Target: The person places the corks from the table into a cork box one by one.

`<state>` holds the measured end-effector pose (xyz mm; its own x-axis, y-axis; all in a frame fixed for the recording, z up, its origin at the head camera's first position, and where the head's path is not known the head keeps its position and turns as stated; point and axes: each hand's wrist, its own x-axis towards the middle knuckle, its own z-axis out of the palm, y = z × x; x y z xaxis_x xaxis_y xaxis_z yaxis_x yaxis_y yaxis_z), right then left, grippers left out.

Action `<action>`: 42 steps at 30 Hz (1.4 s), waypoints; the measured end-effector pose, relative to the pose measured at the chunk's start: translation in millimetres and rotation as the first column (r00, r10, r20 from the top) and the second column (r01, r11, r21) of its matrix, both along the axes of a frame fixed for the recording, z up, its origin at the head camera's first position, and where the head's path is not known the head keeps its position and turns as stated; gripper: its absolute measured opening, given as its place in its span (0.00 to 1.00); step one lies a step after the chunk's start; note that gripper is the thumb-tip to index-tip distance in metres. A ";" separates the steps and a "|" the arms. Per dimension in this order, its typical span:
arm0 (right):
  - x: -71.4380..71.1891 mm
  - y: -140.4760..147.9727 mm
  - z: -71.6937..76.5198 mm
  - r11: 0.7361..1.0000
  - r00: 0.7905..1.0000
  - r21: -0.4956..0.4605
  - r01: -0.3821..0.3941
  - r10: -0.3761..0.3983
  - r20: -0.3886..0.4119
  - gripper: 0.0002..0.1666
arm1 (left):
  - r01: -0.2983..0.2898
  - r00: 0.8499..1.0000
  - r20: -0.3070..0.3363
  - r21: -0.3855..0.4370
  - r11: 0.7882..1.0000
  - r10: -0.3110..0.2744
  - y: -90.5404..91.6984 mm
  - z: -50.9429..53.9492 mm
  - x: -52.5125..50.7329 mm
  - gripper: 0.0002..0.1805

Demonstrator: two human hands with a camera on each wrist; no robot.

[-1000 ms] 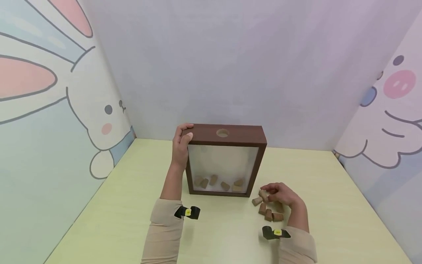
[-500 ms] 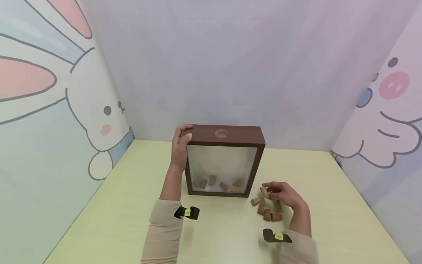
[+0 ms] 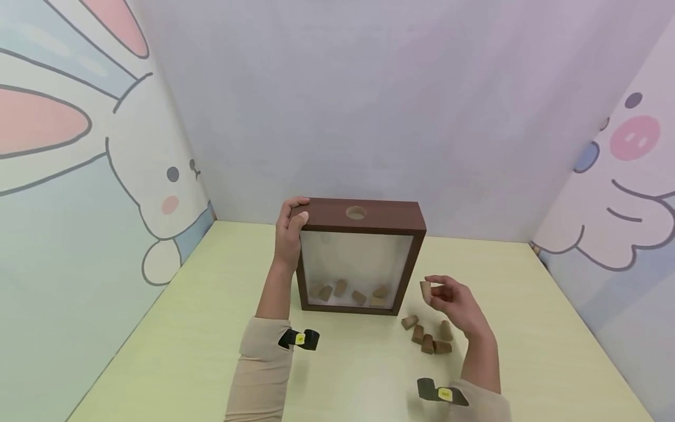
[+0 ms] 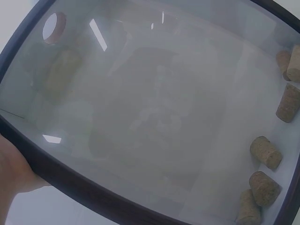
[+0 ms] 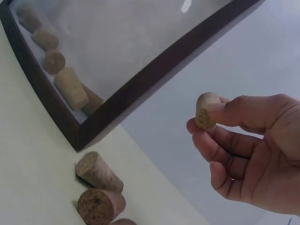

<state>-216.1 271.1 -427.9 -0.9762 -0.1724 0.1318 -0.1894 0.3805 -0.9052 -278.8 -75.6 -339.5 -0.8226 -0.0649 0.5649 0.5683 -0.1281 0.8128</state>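
Note:
In the head view, a dark brown shadow box frame (image 3: pixel 364 215) with a clear front stands upright, a round hole in its top. Several corks (image 4: pixel 266 153) lie along its bottom inside. My left hand (image 3: pixel 289 234) grips the box's upper left corner, thumb at the front of the top and fingers towards the back. To the right of the box, my right hand (image 3: pixel 457 303) pinches a cork (image 5: pixel 206 110) between thumb and fingers, off the table. Below that hand, several loose corks (image 3: pixel 428 344) lie on the table.
The pale yellow-green table (image 3: pixel 348 369) reaches back to a plain light curtain-like wall (image 3: pixel 369 105). Cartoon-printed side walls stand at left and right. Each sleeve carries a black wrist strap, as with the left strap (image 3: pixel 299 339).
My right hand has picked a cork up from the loose group and raised it, moving slightly up and right. The left hand and the box stay in place.

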 end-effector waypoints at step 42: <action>18.2 -56.2 100.1 0.659 0.907 -0.734 -0.162 -0.193 -0.374 0.26 | -0.003 1.000 -0.014 -0.013 1.000 0.003 1.0 0.0 1.4 0.24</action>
